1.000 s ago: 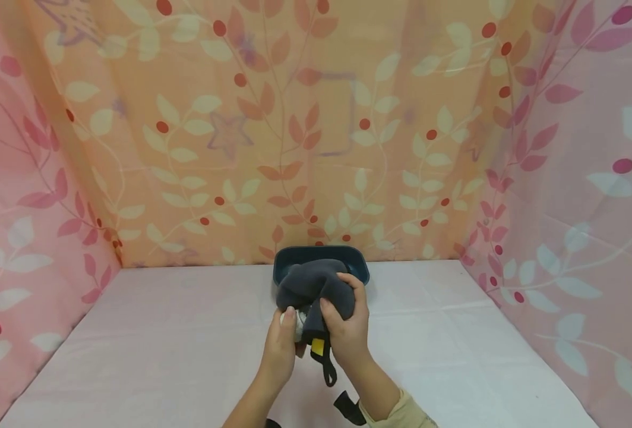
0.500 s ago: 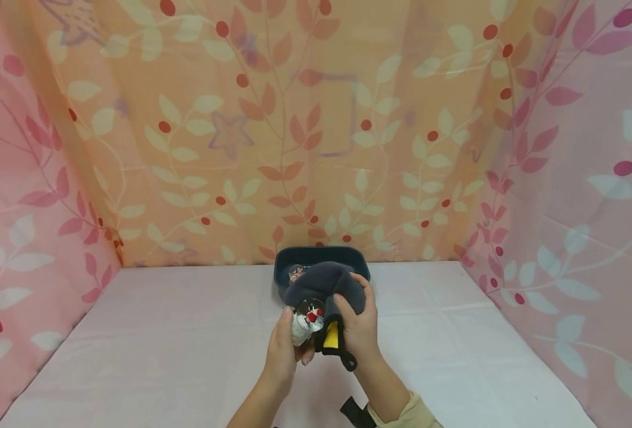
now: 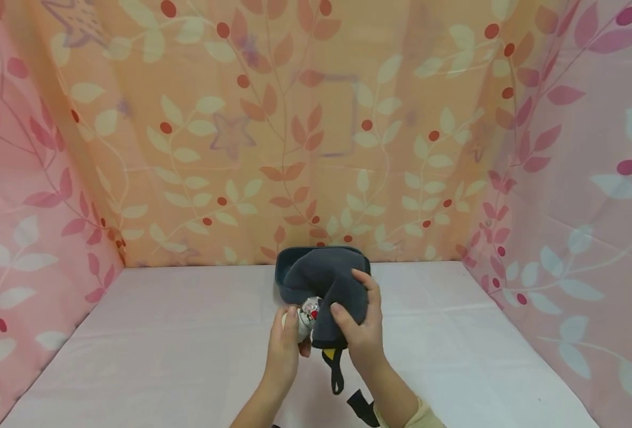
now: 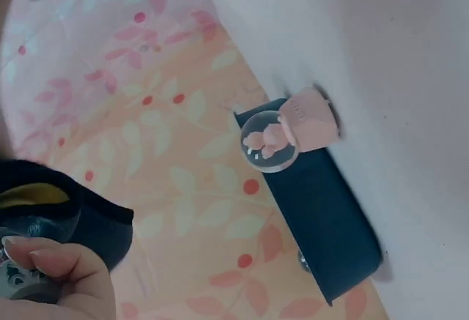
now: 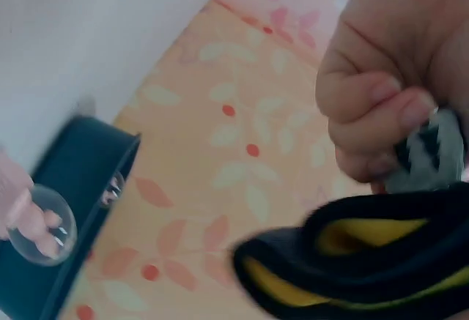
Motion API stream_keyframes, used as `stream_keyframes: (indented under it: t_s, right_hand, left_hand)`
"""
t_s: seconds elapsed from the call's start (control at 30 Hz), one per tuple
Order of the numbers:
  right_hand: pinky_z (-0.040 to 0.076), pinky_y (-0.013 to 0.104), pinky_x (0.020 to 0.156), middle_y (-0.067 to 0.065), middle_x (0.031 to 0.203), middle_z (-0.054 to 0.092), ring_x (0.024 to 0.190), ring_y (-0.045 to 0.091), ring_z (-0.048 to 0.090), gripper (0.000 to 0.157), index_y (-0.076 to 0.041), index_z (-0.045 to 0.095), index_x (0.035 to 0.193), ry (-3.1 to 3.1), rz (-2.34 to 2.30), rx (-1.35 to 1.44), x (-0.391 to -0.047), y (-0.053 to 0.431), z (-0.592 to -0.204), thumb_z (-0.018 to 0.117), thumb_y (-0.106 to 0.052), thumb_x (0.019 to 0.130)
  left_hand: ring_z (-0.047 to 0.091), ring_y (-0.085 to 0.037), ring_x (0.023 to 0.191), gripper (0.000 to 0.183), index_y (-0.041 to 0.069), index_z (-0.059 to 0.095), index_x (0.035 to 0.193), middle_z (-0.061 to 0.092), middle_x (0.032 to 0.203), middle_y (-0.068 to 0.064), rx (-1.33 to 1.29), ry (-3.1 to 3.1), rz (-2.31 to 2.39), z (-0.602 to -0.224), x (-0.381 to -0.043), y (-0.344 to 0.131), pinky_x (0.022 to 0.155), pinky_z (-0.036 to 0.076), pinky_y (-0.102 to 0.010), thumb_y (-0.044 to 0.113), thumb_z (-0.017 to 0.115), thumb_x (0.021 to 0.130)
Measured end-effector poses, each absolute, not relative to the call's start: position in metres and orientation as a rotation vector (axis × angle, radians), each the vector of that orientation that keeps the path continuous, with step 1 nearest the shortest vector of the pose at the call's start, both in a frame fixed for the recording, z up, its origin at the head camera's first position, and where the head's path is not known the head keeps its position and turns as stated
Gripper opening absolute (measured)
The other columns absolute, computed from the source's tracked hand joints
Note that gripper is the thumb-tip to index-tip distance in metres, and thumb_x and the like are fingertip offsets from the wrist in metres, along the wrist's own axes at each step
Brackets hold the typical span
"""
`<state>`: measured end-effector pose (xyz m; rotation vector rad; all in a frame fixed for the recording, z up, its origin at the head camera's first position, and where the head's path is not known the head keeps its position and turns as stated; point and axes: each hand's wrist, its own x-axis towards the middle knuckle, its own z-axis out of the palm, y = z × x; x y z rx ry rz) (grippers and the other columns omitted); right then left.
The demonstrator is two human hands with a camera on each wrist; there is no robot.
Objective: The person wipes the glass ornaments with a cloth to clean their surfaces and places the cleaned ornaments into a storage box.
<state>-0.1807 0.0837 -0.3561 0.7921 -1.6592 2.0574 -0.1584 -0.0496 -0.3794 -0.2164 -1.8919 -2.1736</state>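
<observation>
My left hand (image 3: 283,345) holds a small snow globe (image 3: 305,318) with a whitish base and red detail inside its dome. In my right hand (image 3: 368,333) is a dark grey cleaning cloth (image 3: 343,291) with black edging, a hanging loop and a yellow side. The cloth lies against the globe's right side and covers part of it. Curled fingers grip the snow globe (image 5: 440,155) in the right wrist view, just above the folded cloth (image 5: 352,261). The left wrist view shows only part of the left hand (image 4: 77,276) at the lower left.
Behind the hands, a dark teal bin (image 3: 285,270) stands near the patterned back curtain (image 3: 230,148). A pink-based snow globe (image 4: 311,121) stands in front of it. Another small globe (image 5: 112,190) shows inside the bin. A black strap (image 3: 362,407) hangs by the right sleeve.
The snow globe first shows from under the cloth, dome and red figure in sight, then is partly covered again. The cloth and right hand have shifted slightly right, and the yellow side has mostly turned away.
</observation>
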Motion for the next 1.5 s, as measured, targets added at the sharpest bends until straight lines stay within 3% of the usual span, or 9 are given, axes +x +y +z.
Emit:
stream_keyframes:
  t_s: [0.17, 0.4, 0.5, 0.63, 0.97, 1.17, 1.3, 1.43, 1.5]
  right_hand:
    - [0.051, 0.033, 0.076, 0.019, 0.129, 0.048, 0.098, 0.022, 0.054, 0.06, -0.011, 0.041, 0.137, -1.927, 1.727, 0.935, -0.174, 0.075, -0.356, 0.064, 0.0, 0.083]
    - [0.053, 0.034, 0.072, 0.017, 0.12, 0.056, 0.091, 0.028, 0.057, 0.055, -0.013, 0.048, 0.131, -1.968, 1.731, 0.772, -0.171, 0.07, -0.357, 0.067, 0.001, 0.08]
    - [0.054, 0.034, 0.071, 0.017, 0.124, 0.051, 0.094, 0.03, 0.055, 0.049, -0.014, 0.049, 0.129, -1.978, 1.856, 0.691, -0.172, 0.068, -0.357, 0.063, -0.001, 0.084]
    - [0.054, 0.035, 0.074, 0.02, 0.13, 0.043, 0.099, 0.032, 0.053, 0.043, -0.011, 0.047, 0.13, -1.941, 2.093, 0.593, -0.175, 0.069, -0.355, 0.057, -0.003, 0.089]
    - [0.049, 0.03, 0.079, 0.014, 0.117, 0.053, 0.095, 0.021, 0.056, 0.045, -0.002, 0.039, 0.132, -1.849, 2.299, 0.401, -0.188, 0.077, -0.354, 0.055, -0.002, 0.09]
    - [0.052, 0.03, 0.082, 0.011, 0.122, 0.052, 0.099, 0.02, 0.058, 0.045, -0.013, 0.038, 0.135, -1.732, 2.349, 0.292, -0.188, 0.084, -0.362, 0.052, -0.006, 0.093]
    - [0.052, 0.027, 0.081, 0.01, 0.125, 0.046, 0.101, 0.019, 0.055, 0.05, -0.018, 0.039, 0.136, -1.574, 2.205, 0.579, -0.184, 0.084, -0.371, 0.054, -0.003, 0.09]
    - [0.048, 0.026, 0.082, 0.008, 0.128, 0.042, 0.102, 0.016, 0.052, 0.056, -0.02, 0.039, 0.138, -1.601, 1.91, 0.977, -0.182, 0.077, -0.379, 0.061, -0.004, 0.089]
    - [0.046, 0.027, 0.083, 0.009, 0.129, 0.041, 0.103, 0.015, 0.051, 0.058, -0.02, 0.038, 0.139, -1.661, 1.839, 1.049, -0.183, 0.075, -0.381, 0.064, -0.009, 0.089]
  left_hand:
    - [0.058, -0.011, 0.088, 0.028, -0.005, 0.044, 0.119, 0.058, 0.104, -0.012, -0.288, -1.94, -1.882, -0.386, -0.156, -0.048, 0.071, 0.052, -0.026, 0.017, 0.037, 0.105]
    - [0.059, -0.009, 0.078, 0.016, -0.002, 0.048, 0.11, 0.062, 0.094, -0.008, -0.31, -1.934, -1.635, -0.392, -0.155, -0.047, 0.062, 0.052, -0.027, 0.009, 0.041, 0.101]
    - [0.058, -0.009, 0.082, 0.018, -0.002, 0.048, 0.111, 0.062, 0.096, -0.007, -0.287, -1.924, -1.683, -0.393, -0.156, -0.046, 0.065, 0.052, -0.026, 0.011, 0.04, 0.101]
    - [0.053, -0.009, 0.066, 0.019, -0.003, 0.047, 0.11, 0.056, 0.083, -0.004, -0.279, -1.927, -1.779, -0.392, -0.156, -0.045, 0.055, 0.049, -0.026, 0.013, 0.038, 0.103]
    - [0.043, -0.009, 0.048, 0.039, -0.005, 0.044, 0.105, 0.048, 0.069, -0.005, -0.239, -1.862, -2.164, -0.385, -0.158, -0.049, 0.045, 0.04, -0.022, 0.028, 0.025, 0.106]
    - [0.043, -0.01, 0.047, 0.055, 0.001, 0.051, 0.098, 0.05, 0.07, -0.004, -0.198, -1.809, -2.435, -0.375, -0.159, -0.056, 0.048, 0.04, -0.022, 0.042, 0.015, 0.105]
    - [0.043, -0.008, 0.047, 0.054, 0.008, 0.053, 0.098, 0.052, 0.073, -0.002, -0.104, -1.716, -2.615, -0.374, -0.16, -0.059, 0.05, 0.04, -0.021, 0.045, 0.015, 0.104]
    - [0.058, -0.012, 0.082, 0.063, 0.002, 0.051, 0.126, 0.059, 0.103, -0.005, -0.048, -1.762, -2.646, -0.376, -0.16, -0.057, 0.075, 0.045, -0.024, 0.048, 0.014, 0.104]
    - [0.051, -0.017, 0.108, 0.066, 0.002, 0.044, 0.138, 0.053, 0.124, -0.008, -0.047, -1.808, -2.634, -0.377, -0.159, -0.055, 0.09, 0.04, -0.03, 0.05, 0.014, 0.103]
